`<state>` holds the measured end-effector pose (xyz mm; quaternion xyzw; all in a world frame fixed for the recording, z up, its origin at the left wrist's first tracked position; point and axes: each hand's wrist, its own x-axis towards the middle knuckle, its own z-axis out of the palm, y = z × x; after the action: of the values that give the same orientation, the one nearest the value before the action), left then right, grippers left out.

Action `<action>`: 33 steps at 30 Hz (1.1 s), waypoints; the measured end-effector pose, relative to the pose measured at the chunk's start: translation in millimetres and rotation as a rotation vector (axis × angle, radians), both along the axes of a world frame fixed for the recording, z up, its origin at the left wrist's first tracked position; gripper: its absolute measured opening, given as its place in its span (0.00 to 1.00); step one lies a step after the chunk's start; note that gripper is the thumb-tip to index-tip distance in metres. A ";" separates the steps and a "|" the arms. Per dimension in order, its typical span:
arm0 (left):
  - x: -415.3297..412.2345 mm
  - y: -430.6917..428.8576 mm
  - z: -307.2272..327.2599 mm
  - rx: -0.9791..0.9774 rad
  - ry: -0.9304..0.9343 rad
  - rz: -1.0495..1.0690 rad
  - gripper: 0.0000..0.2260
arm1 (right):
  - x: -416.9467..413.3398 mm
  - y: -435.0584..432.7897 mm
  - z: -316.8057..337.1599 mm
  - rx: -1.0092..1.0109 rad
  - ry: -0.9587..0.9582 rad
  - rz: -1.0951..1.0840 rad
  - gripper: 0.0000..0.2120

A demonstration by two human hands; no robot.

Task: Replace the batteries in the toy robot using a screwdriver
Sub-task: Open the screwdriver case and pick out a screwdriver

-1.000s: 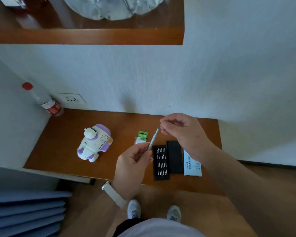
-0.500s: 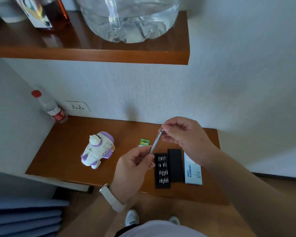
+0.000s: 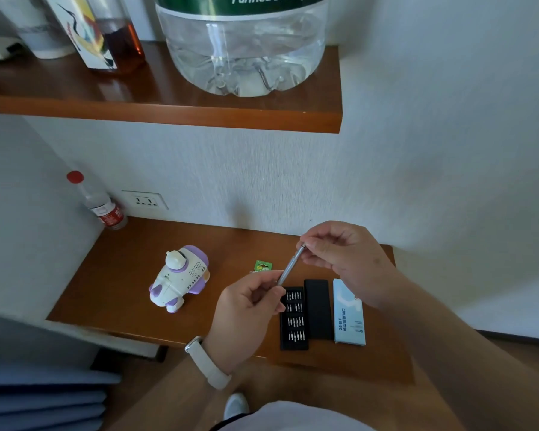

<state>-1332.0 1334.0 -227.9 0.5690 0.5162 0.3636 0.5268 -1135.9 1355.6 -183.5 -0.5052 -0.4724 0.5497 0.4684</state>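
Standing over a low wooden desk point(image 3: 122, 275), a person looks down at both hands. At far left, against the wall, a small clear bottle point(image 3: 101, 206) with a red cap stands upright, with a socket point(image 3: 145, 200) just beside it.

Further right the robot point(image 3: 178, 279), white and purple, sits on the desk untouched and well apart from both hands. It looks like light, hard, smooth plastic with a rounded body, so it is best gripped around the middle, not by its small head or feet. Its battery cover is not in view.

A green battery pack point(image 3: 263, 265) lies between the robot and the hands.

The left hand point(image 3: 249, 306) pinches the lower end of the screwdriver point(image 3: 290, 265), a thin, stiff metal rod that is probably slippery. The right hand point(image 3: 343, 259) pinches its upper tip, apparently fitting or checking a bit.

Under the hands lies an open bit tray point(image 3: 294, 318) near the desk's front edge. Its black lid point(image 3: 317, 309) is touching it, and a pale blue box point(image 3: 348, 312) lies just beside that. The small bits could scatter if the tray were knocked.

Nothing blocks the way to the robot except the battery pack. Overhead, a shelf point(image 3: 168, 116) carries a large water jug point(image 3: 246, 51).
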 end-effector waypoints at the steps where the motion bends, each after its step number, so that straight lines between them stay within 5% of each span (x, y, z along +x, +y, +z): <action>1: 0.4 -1.0 0.6 0.001 -0.004 0.001 0.11 | 0.9 -0.7 -0.1 -0.001 -0.002 0.002 0.06; 16: 4.2 -4.5 8.9 -0.004 -0.029 -0.051 0.14 | 9.3 -11.0 2.0 0.045 -0.069 0.051 0.05; 25: 13.4 -6.6 16.7 -0.076 -0.115 0.017 0.14 | 5.8 -17.2 -6.2 -0.006 0.146 0.025 0.06; 33: 20.6 -14.2 18.7 -0.138 -0.176 0.061 0.12 | -10.7 -20.9 -18.0 0.030 0.039 0.006 0.07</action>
<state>-1311.4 1319.9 -209.1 0.4816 0.5088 0.3915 0.5966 -1146.6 1334.7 -201.6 -0.4861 -0.4728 0.5538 0.4833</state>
